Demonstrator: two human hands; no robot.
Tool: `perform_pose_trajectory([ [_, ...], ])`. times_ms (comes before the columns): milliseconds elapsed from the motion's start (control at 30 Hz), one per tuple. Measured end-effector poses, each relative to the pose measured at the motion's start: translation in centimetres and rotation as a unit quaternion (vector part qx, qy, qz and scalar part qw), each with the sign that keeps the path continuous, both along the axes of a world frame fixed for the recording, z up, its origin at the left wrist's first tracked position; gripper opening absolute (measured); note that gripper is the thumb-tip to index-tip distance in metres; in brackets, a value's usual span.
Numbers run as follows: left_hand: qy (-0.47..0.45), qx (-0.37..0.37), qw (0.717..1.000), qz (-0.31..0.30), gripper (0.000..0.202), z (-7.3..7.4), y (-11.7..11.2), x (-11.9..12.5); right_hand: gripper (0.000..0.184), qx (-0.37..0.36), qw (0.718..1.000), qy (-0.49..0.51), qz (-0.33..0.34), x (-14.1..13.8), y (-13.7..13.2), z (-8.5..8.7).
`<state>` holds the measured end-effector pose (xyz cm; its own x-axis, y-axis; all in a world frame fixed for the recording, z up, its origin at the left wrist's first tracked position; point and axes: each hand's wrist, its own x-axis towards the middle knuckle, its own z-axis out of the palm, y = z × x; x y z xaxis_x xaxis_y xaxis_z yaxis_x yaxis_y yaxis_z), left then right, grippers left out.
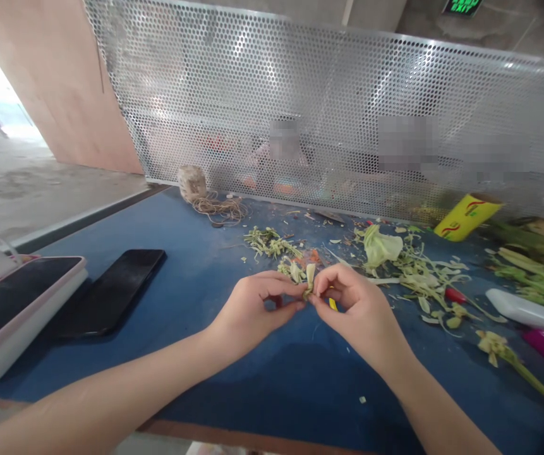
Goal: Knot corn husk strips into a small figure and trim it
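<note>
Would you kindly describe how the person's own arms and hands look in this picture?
The left hand and right hand are ungloved, and no ring, watch or bracelet shows. Both forearms are bare, with no sleeves in view.

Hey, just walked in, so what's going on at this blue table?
A person is working a small pale plant piece with bare fingertips: the left hand and right hand meet at its lower end, above the blue table. Leafy scraps lie scattered beyond and to the right, and a black phone lies to the left.
</note>
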<state>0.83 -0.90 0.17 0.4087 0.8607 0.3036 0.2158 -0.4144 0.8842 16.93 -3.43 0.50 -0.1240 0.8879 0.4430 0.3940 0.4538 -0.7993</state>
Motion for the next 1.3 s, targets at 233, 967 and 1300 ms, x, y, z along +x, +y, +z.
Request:
perform_pose_trajectory([
  [233, -0.074, -0.071, 0.994, 0.025, 0.011, -0.1, 0.4, -0.1, 0.013, 0.067, 0.994, -0.080, -0.025, 0.4, -0.2, -0.2],
  [967, -0.094, -0.084, 0.991, 0.040, 0.009, 0.7, -0.4, 0.3, 0.016, 0.180, 0.979, -0.075, -0.063, -0.8, -0.7, -0.1],
  [1300, -0.123, -0.062, 0.990, -0.001, 0.014, 0.7, -0.6, 0.2, 0.015, 0.038, 0.997, 0.042, -0.051, -0.9, -0.4, 0.0],
])
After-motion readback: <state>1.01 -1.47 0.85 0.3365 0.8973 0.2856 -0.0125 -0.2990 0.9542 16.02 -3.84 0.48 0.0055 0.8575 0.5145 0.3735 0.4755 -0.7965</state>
